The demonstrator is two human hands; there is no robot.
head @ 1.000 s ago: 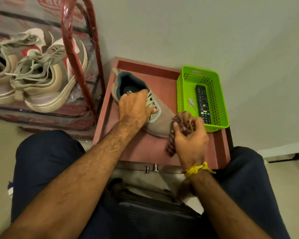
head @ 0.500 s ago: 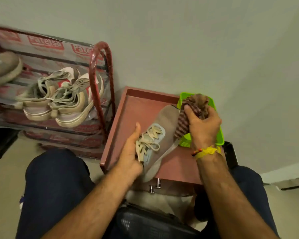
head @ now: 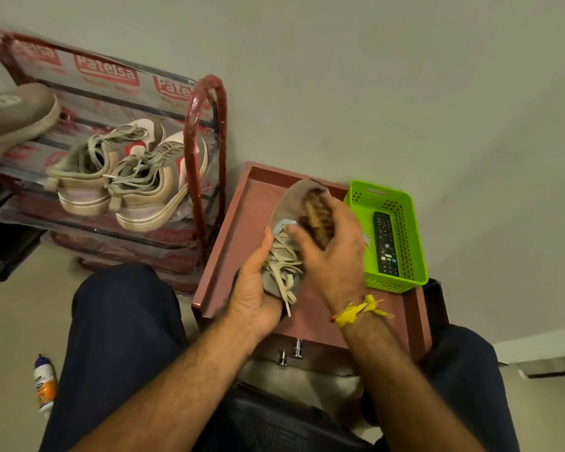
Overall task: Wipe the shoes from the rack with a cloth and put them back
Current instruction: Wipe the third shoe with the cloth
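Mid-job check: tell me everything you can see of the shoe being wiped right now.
The shoe is a grey-brown fabric sneaker with a pale blue lace panel and loose beige laces. It is held over the reddish tray, toe pointing away toward the wall. The left hand grips its heel end from below; the right hand presses a brown checked cloth onto its upper. Its sole is hidden.

The right hand (head: 331, 252) slid the bunched brown checked cloth (head: 317, 213) from beside the grey lace-up shoe's (head: 289, 203) toe onto its upper.
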